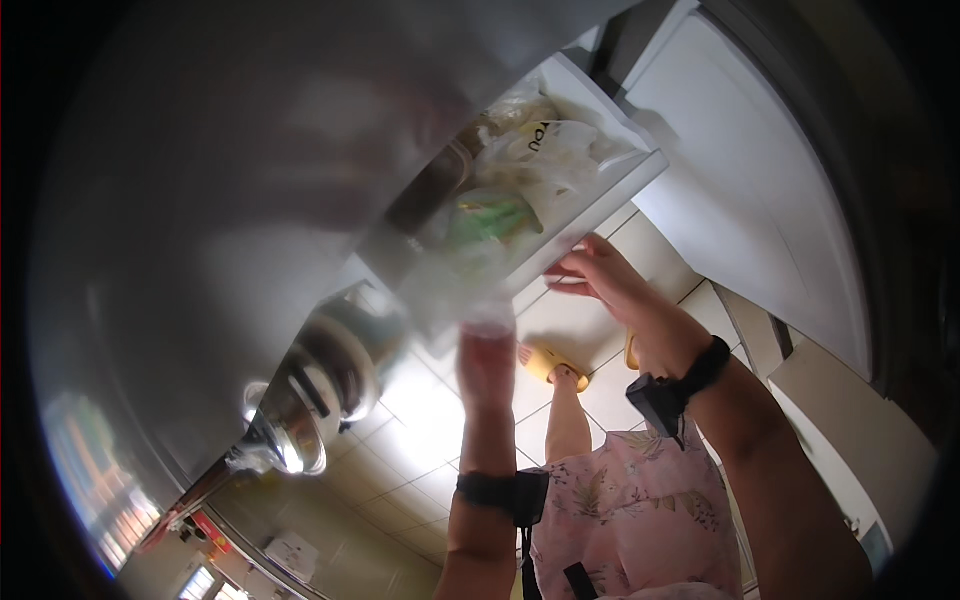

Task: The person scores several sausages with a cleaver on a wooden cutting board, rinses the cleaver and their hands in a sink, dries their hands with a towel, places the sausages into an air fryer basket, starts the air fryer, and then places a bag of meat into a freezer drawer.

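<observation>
A freezer drawer [600,191] with a pale front is pulled out below a large, glossy fridge surface. My left hand [487,330] is at the drawer's left part, blurred and mostly covered by a translucent plastic bag [442,289]; its fingers are hidden. The bag overlaps the drawer's front edge. Beside it, inside the drawer, is a green package [495,217], also blurred. My right hand [596,274] is against the outer face of the drawer front, fingers apart and holding nothing. Another clear plastic bag [555,154], bearing print, lies in the drawer's right part.
An open white fridge door [757,195] stands at the right. Shiny metal pots or lids [296,427] are at the lower left. Below are pale floor tiles [420,450] and my foot in a yellow slipper [551,364]. Each wrist wears a black strapped device [529,496].
</observation>
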Motion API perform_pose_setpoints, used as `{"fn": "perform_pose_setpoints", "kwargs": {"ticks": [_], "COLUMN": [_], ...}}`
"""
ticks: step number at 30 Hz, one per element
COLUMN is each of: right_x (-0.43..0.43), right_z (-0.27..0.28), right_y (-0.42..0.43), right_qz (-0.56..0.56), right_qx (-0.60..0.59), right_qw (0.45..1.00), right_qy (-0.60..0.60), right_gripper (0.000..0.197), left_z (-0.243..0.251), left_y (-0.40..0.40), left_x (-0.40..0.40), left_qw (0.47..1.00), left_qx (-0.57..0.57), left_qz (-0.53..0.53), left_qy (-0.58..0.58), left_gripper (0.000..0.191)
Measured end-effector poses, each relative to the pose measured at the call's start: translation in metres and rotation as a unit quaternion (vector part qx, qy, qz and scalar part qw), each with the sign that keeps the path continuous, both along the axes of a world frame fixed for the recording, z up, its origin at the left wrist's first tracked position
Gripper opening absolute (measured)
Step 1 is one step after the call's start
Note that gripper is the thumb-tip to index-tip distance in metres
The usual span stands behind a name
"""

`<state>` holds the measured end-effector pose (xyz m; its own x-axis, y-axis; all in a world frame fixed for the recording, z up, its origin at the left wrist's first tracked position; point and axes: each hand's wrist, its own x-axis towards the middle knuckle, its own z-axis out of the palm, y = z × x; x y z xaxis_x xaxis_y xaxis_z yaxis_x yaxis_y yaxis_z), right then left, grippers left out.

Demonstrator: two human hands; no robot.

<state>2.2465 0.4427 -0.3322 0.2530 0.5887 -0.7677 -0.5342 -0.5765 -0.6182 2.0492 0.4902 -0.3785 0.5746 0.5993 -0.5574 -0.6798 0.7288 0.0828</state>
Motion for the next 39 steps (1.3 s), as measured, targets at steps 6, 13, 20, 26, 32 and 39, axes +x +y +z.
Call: {"fn": "perform_pose_setpoints", "kwargs": {"ticks": [6,13,20,26,32,39], "right_x": [-0.021,-0.03,-0.03,-0.059,-0.033,-0.063], "right_z": [0.052,-0.004,0.033,0.093,0.132,0.154], "right_y": [0.013,0.084,0.099,0.059,-0.005,-0.083], "right_qz": [0.329,0.4,0.024,0.002,-0.023,0.076], "right_qx": [0.155,0.066,0.215,0.258,0.288,0.159], "right_qw": [0.758,0.746,0.97,0.965,0.957,0.966], "right_qy": [-0.542,-0.529,-0.114,-0.052,0.025,-0.189], "right_gripper": [0.047,0.022,0.029,0.023,0.03,0.047], "left_z": [-0.001,0.028,0.05,0.056,0.06,0.095], "left_y": [-0.003,-0.025,-0.045,-0.047,-0.041,-0.074], "left_x": [-0.012,-0.04,-0.073,-0.072,-0.058,-0.094], "left_qw": [0.999,0.991,0.985,0.989,0.999,0.984], "left_qx": [-0.022,0.072,0.077,0.107,0.01,0.175], "left_qz": [-0.039,-0.089,-0.092,0.02,0.043,-0.005], "left_qy": [-0.005,0.07,0.124,0.103,0.029,-0.023], "left_gripper": [0.035,0.045,0.054,0.069,0.086,0.095]}}
